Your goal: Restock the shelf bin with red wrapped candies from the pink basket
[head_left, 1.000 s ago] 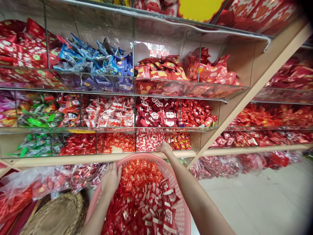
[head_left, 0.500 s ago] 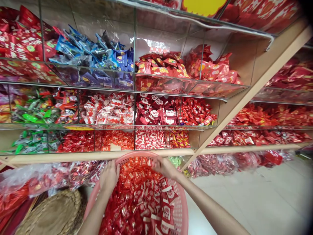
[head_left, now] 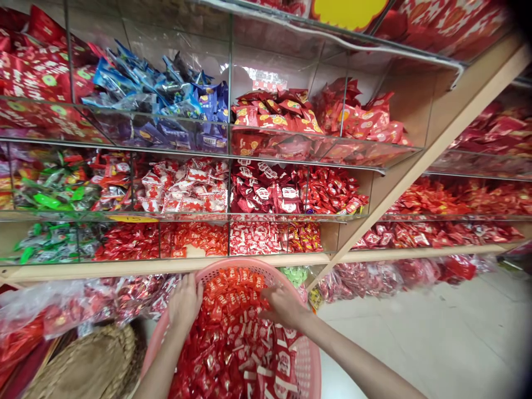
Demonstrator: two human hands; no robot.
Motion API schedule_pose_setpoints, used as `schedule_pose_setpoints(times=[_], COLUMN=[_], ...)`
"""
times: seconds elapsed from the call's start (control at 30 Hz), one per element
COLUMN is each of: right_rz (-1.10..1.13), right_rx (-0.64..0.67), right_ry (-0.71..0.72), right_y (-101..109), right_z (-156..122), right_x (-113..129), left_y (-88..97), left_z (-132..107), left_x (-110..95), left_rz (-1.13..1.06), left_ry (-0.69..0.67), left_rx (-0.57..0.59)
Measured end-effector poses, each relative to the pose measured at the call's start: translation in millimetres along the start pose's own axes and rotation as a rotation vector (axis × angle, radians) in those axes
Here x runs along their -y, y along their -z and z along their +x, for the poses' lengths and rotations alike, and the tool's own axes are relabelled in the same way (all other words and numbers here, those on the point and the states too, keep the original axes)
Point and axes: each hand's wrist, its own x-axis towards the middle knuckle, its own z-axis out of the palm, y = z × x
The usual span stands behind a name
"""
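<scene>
A pink plastic basket full of wrapped candies stands below the shelves. My left hand is closed over its left rim, fingers hooked inside. Inside the right part of the basket, my right hand hovers low over the candies, its fingers bent and a little apart, with nothing visible in them. Orange-red packets lie at the far end of the basket. Nearer to me are dark red packets on the left and red-and-white ones on the right.
Glass-fronted shelves hold candies sorted in compartments, including blue packets and green ones. Beneath the lowest board lie clear bags of candy. A woven straw basket sits at lower left. Pale floor tiles extend on the right.
My right hand has moved from near the basket's far right rim, down and toward me, over the candies. My left hand stays on the left rim.
</scene>
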Motion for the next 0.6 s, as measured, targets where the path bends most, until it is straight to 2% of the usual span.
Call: schedule_pose_setpoints(times=[0.13, 0.27, 0.43, 0.6], right_rz=[-0.080, -0.220, -0.211, -0.179], right_rx=[-0.180, -0.201, -0.157, -0.141], right_ry=[-0.185, -0.378, -0.483, -0.537], right_y=[35, 59, 58, 54], right_z=[37, 75, 106, 118], right_x=[-19, -37, -47, -49], left_y=[-2.3, -6.4, -8.1, -5.4], left_z=[0, 0, -1, -2], left_x=[0, 2, 3, 1], left_rz=[0.008, 0.003, -0.003, -0.021], left_ry=[0.007, -0.010, -0.006, -0.001], left_rx=[-0.005, -0.026, -0.038, -0.038])
